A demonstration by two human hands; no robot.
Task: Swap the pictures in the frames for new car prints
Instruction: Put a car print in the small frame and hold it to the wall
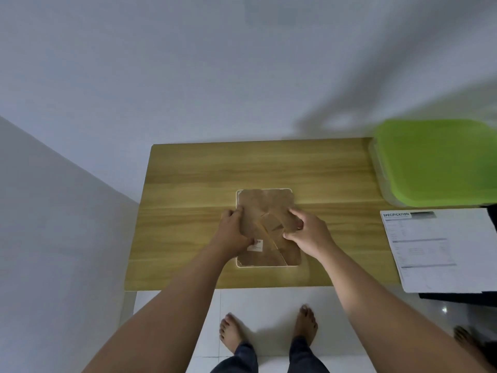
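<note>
A picture frame (265, 200) lies face down in the middle of the wooden table (188, 189), showing its brown backing board inside a thin white rim. A fold-out stand flap (271, 224) and a small white label (255, 245) sit on the backing. My left hand (233, 230) grips the frame's left edge, fingers curled over it and thumb near the label. My right hand (306, 232) pinches the backing at the right side, beside the stand flap. The picture side of the frame is hidden.
A printed sheet headed "SPECIFICATION" (435, 249) lies at the table's right end. Behind it stands a container with a green lid (435, 162). A wall runs along the far edge and left side. My bare feet are on white tiles below the near edge.
</note>
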